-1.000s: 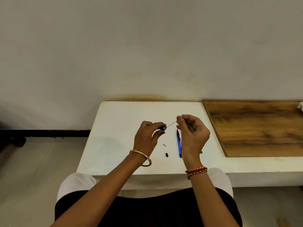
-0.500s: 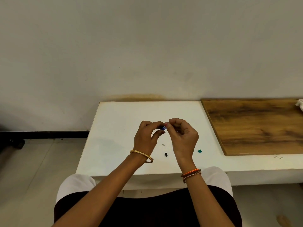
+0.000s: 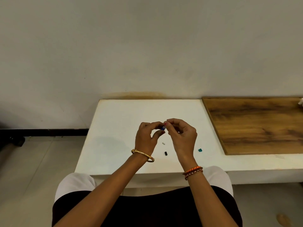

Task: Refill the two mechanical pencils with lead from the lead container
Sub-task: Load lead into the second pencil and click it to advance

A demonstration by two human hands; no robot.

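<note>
We observe both hands raised together above the middle of the white surface (image 3: 124, 128). The left hand (image 3: 146, 138) has its fingers curled around a blue mechanical pencil (image 3: 163, 128), of which only a short stub of the open end shows between thumb and forefinger; that end reads as dark blue with a pale, whitish ring or opening facing the right hand, and the rest of the barrel is hidden inside the grip. The right hand (image 3: 182, 136) has its fingers curled, with thumb and forefinger pinched right at the pencil's open end; we cannot tell whether a lead is held in that pinch, as anything there is too fine to resolve. On the surface below the hands lie a small whitish piece (image 3: 163, 143) and, nearer the person, a small black piece (image 3: 166, 153), apart from one another. A small teal piece (image 3: 200, 150) lies to the right of the right wrist. A wooden board (image 3: 255, 125) rests on the right part of the surface, against the wall. Just in front of its near edge lie thin dark lines (image 3: 280, 156), possibly loose leads, though too faint for us to confirm.
</note>
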